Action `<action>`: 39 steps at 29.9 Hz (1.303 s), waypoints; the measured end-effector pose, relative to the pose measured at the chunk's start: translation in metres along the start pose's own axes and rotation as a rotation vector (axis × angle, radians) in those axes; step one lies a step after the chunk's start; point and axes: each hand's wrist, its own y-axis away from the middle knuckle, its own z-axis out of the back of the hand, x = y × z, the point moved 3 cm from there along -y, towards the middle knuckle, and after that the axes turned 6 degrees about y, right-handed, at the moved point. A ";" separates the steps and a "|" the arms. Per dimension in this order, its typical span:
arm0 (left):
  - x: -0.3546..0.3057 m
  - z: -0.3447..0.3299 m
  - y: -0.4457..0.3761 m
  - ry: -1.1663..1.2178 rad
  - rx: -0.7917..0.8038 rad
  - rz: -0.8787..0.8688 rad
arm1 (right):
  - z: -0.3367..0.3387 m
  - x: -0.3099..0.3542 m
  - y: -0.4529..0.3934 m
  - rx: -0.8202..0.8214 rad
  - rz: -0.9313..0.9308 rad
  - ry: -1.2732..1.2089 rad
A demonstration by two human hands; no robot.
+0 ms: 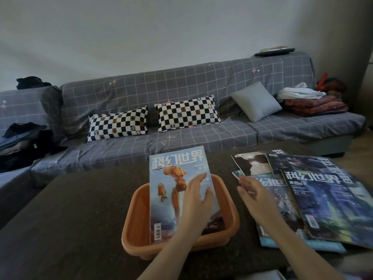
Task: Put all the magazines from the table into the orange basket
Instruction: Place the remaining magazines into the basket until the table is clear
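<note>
Magazines [314, 199] lie at three o'clock of the orange basket [232, 217], just under the right hand [254, 190], fingers apart; left hand [198, 197] presses flat on the blue magazine [171, 190].

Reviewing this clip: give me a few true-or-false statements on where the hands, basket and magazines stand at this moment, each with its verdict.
1. The left hand rests on the light-blue magazine with the orange creature on its cover. True.
2. That magazine lies flat on the dark tabletop, clear of the basket. False: its lower end is in the orange plastic basket, its top sticking out past the far rim.
3. The right hand is over the spread of dark-blue magazines to the right of the basket. True.
4. All magazines are already in the basket. False: several remain on the table.
</note>
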 end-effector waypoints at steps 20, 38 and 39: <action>-0.029 -0.249 0.015 0.201 0.533 0.319 | 0.150 -0.194 0.031 -0.192 -0.429 0.466; -0.048 -0.257 0.027 0.353 0.497 0.401 | 0.153 -0.187 0.055 -0.051 -0.467 0.494; -0.048 -0.245 0.027 0.343 0.483 0.360 | 0.154 -0.184 0.057 -0.060 -0.485 0.493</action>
